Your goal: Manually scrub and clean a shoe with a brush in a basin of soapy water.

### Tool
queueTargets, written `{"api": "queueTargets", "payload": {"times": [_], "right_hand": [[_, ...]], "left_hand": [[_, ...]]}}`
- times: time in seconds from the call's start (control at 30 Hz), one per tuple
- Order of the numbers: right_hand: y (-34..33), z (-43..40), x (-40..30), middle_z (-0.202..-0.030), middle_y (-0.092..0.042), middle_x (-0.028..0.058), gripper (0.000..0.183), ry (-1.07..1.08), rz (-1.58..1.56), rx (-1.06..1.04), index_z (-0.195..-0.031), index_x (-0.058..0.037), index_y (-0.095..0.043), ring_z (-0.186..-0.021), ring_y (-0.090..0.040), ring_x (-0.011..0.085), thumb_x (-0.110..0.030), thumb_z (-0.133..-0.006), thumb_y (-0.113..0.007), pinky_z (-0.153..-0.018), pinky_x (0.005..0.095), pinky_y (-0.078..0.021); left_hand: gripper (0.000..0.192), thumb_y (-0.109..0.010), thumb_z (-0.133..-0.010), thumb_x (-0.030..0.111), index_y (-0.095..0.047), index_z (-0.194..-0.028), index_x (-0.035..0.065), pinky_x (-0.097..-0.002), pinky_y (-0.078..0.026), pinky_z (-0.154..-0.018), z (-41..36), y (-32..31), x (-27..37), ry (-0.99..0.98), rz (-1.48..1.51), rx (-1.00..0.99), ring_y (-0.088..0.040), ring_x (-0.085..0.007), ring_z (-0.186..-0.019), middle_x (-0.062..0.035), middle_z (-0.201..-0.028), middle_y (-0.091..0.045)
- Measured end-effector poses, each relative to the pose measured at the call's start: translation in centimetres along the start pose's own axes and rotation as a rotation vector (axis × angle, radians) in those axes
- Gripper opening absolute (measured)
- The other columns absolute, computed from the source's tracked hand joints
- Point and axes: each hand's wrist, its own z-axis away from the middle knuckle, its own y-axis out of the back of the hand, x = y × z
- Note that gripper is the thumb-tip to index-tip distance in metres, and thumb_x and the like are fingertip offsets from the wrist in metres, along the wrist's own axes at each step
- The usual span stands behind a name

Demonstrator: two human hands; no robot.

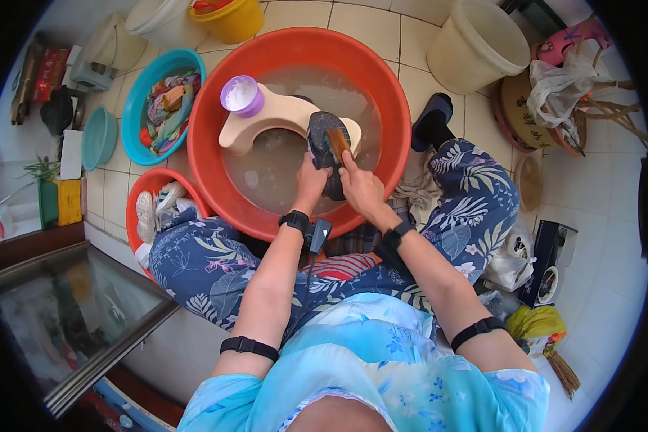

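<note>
My left hand (312, 179) grips a dark shoe (319, 128), perhaps a slipper, above a large orange-red plastic basin (208, 108) of murky water (297, 173). In my right hand (363, 188) is a wooden-backed scrubbing brush (336, 141), its bristle side against the shoe. Beneath the shoe, a curved beige plastic stool (281, 105) stands in the water. On the stool's left end rests a purple cup (243, 100) holding white powder (241, 92). Part of the shoe is hidden by my hands and the brush.
Left of the basin are a blue tub (128, 129) of cloths and a smaller red tub (135, 189) with sneakers (146, 216). Buckets (478, 51) stand beyond. A glass-topped cabinet (81, 308) lies left; a potted plant's container (540, 113) stands right.
</note>
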Motion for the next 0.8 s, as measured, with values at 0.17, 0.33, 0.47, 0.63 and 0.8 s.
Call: {"api": "queueTargets", "payload": {"times": [0.17,0.33,0.47,0.63,0.8], "right_hand": [[0.6,-7.9,-0.9,-0.084,-0.068,0.0246,0.044,0.007,0.058,0.134,-0.136,-0.0134,-0.048,-0.081,-0.067,0.0428,-0.030,-0.096,-0.047,-0.073,0.0522,-0.0530],[-0.1,-0.8,0.1,-0.082,-0.068,0.0244,0.045,0.024,0.012,0.040,-0.138,-0.0141,-0.047,-0.079,-0.067,0.0441,-0.031,-0.096,-0.046,-0.073,0.0539,-0.0522],[-0.6,-4.4,0.2,-0.079,-0.068,0.0249,0.049,0.014,0.049,0.099,-0.142,-0.0146,-0.043,-0.076,-0.067,0.0447,-0.032,-0.096,-0.046,-0.071,0.0551,-0.0517],[-0.2,-5.7,0.5,-0.077,-0.067,0.0251,0.050,0.023,0.107,0.158,-0.143,-0.0147,-0.042,-0.073,-0.066,0.0439,-0.032,-0.097,-0.047,-0.068,0.0544,-0.0521],[-1.2,-0.8,1.5,-0.076,-0.067,0.0244,0.047,0.024,0.091,0.113,-0.140,-0.0133,-0.045,-0.072,-0.066,0.0437,-0.032,-0.097,-0.046,-0.067,0.0536,-0.0526]], "left_hand": [[0.054,-0.072,-0.074,0.010,-0.050,-0.123,0.0008,-0.0437,-0.050,-0.089,1.3,0.4,3.5,0.075,0.028,-0.045,-0.064,-0.0416,-0.104,-0.0276,-0.110,-0.065],[0.058,-0.074,-0.074,0.012,-0.049,-0.125,0.0008,-0.0438,-0.048,-0.092,0.5,0.0,1.0,0.090,-0.010,-0.007,-0.062,-0.0417,-0.108,-0.0269,-0.112,-0.065],[0.060,-0.075,-0.074,0.014,-0.048,-0.126,0.0007,-0.0440,-0.047,-0.093,0.4,-0.4,1.0,0.047,-0.083,0.020,-0.061,-0.0413,-0.110,-0.0267,-0.115,-0.064],[0.060,-0.076,-0.073,0.015,-0.049,-0.125,0.0029,-0.0443,-0.048,-0.092,0.0,-0.6,0.7,0.060,-0.028,-0.003,-0.060,-0.0429,-0.110,-0.0272,-0.114,-0.064],[0.060,-0.076,-0.072,0.016,-0.049,-0.125,0.0031,-0.0465,-0.049,-0.089,0.6,0.1,1.0,0.102,-0.067,0.010,-0.062,-0.0441,-0.106,-0.0267,-0.110,-0.065]]}}
